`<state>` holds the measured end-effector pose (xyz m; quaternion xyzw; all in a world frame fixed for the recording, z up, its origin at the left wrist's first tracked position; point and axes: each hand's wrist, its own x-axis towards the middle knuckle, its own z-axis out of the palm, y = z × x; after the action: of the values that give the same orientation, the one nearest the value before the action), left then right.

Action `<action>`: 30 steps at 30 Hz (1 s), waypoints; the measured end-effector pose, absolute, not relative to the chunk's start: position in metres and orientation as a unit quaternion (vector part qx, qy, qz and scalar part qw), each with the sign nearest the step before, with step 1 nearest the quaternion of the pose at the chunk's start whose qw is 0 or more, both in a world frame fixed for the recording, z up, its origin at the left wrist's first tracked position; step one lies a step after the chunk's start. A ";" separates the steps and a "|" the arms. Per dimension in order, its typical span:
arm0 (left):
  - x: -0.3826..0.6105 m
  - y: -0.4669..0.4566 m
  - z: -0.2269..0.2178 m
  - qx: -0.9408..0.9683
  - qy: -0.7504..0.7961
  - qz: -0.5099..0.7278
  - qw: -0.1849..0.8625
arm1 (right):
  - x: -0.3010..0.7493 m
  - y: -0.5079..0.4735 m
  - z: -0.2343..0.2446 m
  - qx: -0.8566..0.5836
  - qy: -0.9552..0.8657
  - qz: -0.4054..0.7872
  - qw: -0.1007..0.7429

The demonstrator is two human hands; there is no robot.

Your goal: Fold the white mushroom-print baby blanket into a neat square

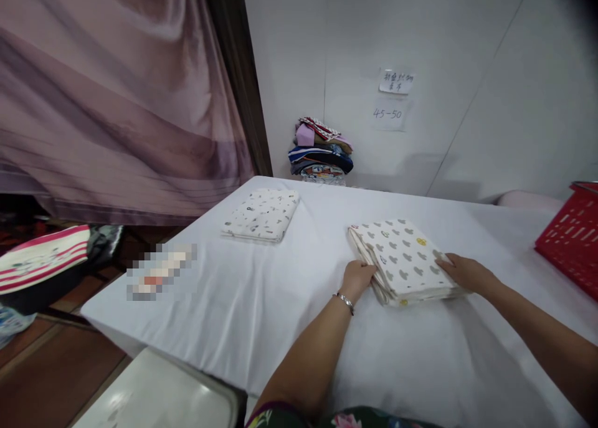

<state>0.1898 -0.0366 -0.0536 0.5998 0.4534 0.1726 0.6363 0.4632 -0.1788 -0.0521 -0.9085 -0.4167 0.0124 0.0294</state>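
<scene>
A folded white cloth (404,253) with grey shapes and a few yellow ones lies on the white-covered table (289,291), its layers showing along the left edge. My left hand (359,277), with a bracelet at the wrist, grips the layered left edge. At the cloth's right edge, my right hand (467,272) pinches the fabric, thumb on top and the other fingers partly hidden. Farther left on the table rests another folded white cloth (264,213) with small dark prints, apart from both hands.
A red plastic basket (572,235) stands at the right edge. Folded fabrics (321,151) are stacked beyond the table by the wall. A pixelated patch covers something at the table's left. A pale stool (163,394) sits at the front left, and a curtain (116,98) hangs behind.
</scene>
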 end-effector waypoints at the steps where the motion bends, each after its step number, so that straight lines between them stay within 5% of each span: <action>1: 0.190 -0.036 -0.055 0.602 0.453 0.172 0.634 | 0.457 -0.178 -0.048 -0.903 -0.428 0.007 0.018; 6: 0.192 -0.035 -0.058 0.585 0.451 0.162 0.654 | 0.396 -0.161 -0.025 -0.825 -0.551 -0.037 0.121; 11: 0.196 -0.033 -0.055 0.543 0.458 0.167 0.684 | 0.335 -0.130 -0.016 -0.791 -0.568 0.082 0.213; 21: 0.194 -0.031 -0.056 0.539 0.442 0.176 0.695 | 0.309 -0.109 -0.026 -0.803 -0.573 0.083 0.139; 30: 0.194 -0.030 -0.061 0.554 0.439 0.175 0.686 | 0.305 -0.108 -0.016 -0.778 -0.597 0.105 0.165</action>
<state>0.1944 -0.0305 -0.0611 0.5537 0.4389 0.1753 0.6856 0.3055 -0.1080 -0.0163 -0.7778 -0.5973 0.1050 0.1650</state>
